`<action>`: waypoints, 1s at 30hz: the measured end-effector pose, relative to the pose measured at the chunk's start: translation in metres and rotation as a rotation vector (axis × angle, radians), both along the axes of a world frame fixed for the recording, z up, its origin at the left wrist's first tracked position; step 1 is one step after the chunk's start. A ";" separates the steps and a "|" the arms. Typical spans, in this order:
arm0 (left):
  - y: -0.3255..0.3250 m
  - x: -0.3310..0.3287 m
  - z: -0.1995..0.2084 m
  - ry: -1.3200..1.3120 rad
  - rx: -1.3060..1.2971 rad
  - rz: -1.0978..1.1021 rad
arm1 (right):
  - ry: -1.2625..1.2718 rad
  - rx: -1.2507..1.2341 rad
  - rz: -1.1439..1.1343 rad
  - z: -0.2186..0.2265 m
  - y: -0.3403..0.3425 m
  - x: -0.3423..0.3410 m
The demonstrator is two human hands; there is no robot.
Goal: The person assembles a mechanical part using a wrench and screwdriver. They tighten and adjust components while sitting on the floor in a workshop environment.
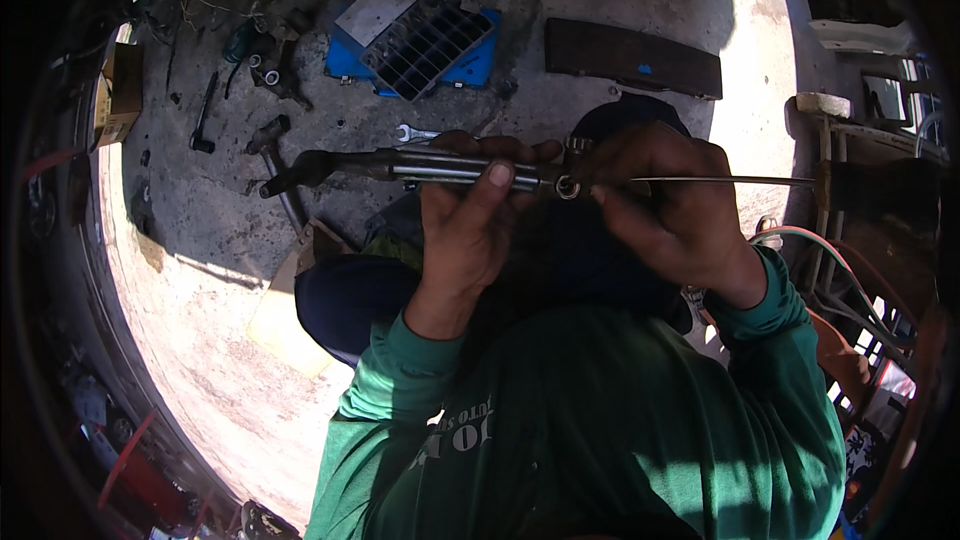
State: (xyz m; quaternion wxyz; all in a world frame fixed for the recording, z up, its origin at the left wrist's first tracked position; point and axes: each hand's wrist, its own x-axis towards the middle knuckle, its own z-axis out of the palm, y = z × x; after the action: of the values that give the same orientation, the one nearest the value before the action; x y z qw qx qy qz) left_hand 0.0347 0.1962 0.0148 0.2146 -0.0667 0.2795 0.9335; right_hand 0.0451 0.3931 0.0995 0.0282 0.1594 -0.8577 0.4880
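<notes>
Across my lap lies a long metal shaft-like part [370, 164], with a shiny cylindrical middle and a dark, knobbed left end. My left hand [468, 225] is closed around its middle, thumb on top. At its right end is a small round opening with a shiny ring [568, 187]. My right hand [685, 205] is closed beside that opening, its thumb and fingertips close to the ring. A thin metal rod [735, 180] sticks out to the right from behind the right hand's fingers. What those fingertips pinch is too hidden to make out.
Beyond my hands, a blue case [470, 70] carries a dark compartment tray [425, 45]; a long dark case [632, 58] lies right of it. A wrench [415, 133], a hammer [280, 170], a ratchet [205, 115] and a carton [120, 95] are to the left. Hoses [830, 245] hang at right.
</notes>
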 end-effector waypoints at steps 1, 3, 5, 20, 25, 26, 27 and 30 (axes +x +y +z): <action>-0.001 0.000 0.000 0.000 0.004 -0.002 | -0.033 -0.033 -0.020 -0.001 0.000 0.001; -0.002 0.000 0.000 0.004 0.012 -0.004 | -0.008 0.038 0.017 0.004 -0.002 0.000; -0.001 -0.001 0.000 0.010 0.015 -0.004 | 0.002 0.078 0.033 0.006 -0.001 -0.001; 0.001 -0.002 0.001 0.017 -0.014 0.006 | -0.004 0.046 0.053 0.003 0.003 -0.003; 0.001 -0.001 0.000 0.033 -0.015 0.010 | 0.029 -0.008 -0.007 -0.003 0.000 -0.001; 0.001 -0.001 0.000 0.037 -0.013 0.008 | 0.033 -0.003 -0.006 -0.003 -0.001 0.000; 0.001 -0.001 0.000 0.042 -0.011 0.006 | 0.037 0.003 -0.005 -0.002 -0.001 0.000; 0.001 -0.001 0.000 0.045 -0.015 0.003 | 0.022 0.049 0.055 0.001 0.001 0.000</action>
State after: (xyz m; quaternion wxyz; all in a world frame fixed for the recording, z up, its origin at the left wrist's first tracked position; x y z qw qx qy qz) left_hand 0.0334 0.1972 0.0147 0.2062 -0.0479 0.2911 0.9330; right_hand 0.0448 0.3943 0.1006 0.0203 0.1889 -0.8644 0.4656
